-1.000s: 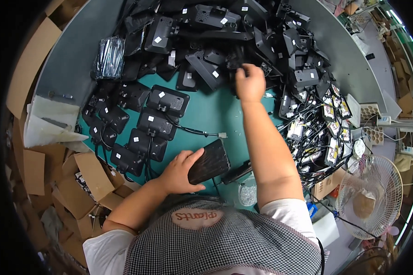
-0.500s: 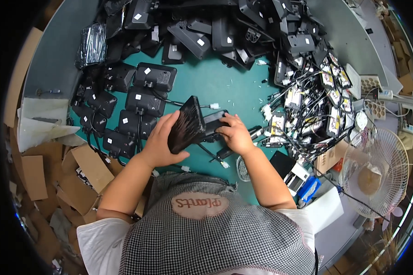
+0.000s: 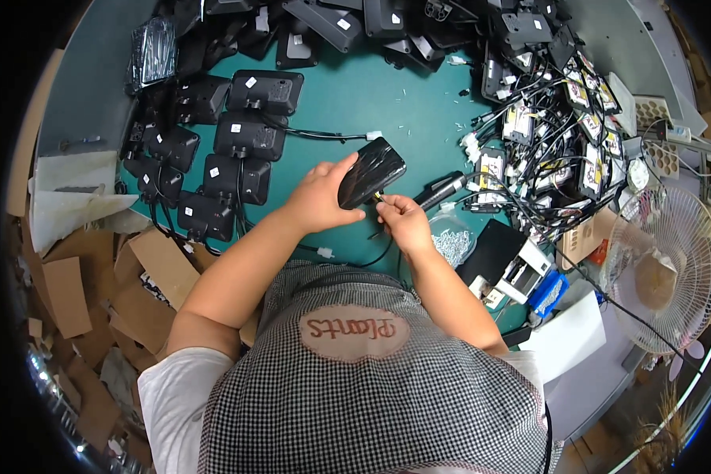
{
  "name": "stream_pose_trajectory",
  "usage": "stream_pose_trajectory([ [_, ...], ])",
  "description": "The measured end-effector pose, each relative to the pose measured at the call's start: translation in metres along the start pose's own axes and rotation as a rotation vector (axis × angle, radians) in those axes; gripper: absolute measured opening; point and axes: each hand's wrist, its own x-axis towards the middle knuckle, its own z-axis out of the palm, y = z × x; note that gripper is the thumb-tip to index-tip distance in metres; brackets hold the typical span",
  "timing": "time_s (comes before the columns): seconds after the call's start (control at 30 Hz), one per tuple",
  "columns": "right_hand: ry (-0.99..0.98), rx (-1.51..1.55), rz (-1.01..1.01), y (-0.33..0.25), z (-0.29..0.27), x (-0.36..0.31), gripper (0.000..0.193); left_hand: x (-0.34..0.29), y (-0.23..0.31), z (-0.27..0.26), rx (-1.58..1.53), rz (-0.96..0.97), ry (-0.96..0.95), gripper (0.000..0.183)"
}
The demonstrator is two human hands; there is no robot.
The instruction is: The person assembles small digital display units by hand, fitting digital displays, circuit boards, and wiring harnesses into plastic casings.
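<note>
Down to the left, an open cardboard box (image 3: 166, 254) holds small pieces, too small to identify. By the near edge of the green table (image 3: 363, 91), a clear tub (image 3: 455, 246) contains small silvery bits. The right hand (image 3: 405, 226) pinches a tiny piece at the black case (image 3: 374, 172). The left hand (image 3: 321, 197), half open, grips that case above the table, shiny face up, long axis slanting from near left to far right. Beyond lie piled black housings (image 3: 324, 24).
</note>
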Motion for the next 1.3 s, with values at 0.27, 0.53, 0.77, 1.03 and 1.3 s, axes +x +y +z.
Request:
stream_pose_trajectory([
  [0.27, 0.206, -0.757, -0.359, 0.015, 0.003, 0.009, 0.019, 0.008, -0.007, 0.03, 0.234, -0.124, 0.121, 0.104],
  [0.53, 0.17, -1.123, -0.435, 0.002, 0.011, 0.017, 0.019, 0.009, -0.006, 0.03, 0.227, -0.163, 0.144, 0.104],
  [0.77, 0.039, -0.914, -0.235, 0.005, -0.005, 0.038, 0.028, 0.009, -0.006, 0.033, 0.231, -0.139, 0.134, 0.103],
  [1.03, 0.042, -1.263, -0.233, -0.017, 0.008, 0.022, 0.03, 0.002, -0.037, 0.055, 0.265, 0.17, 0.367, 0.1],
  [1.3, -0.305, 0.087, -0.402, -0.041, -0.019, -0.021, 0.122, -0.034, 0.007, 0.014, -0.206, 0.276, 0.081, 0.1],
])
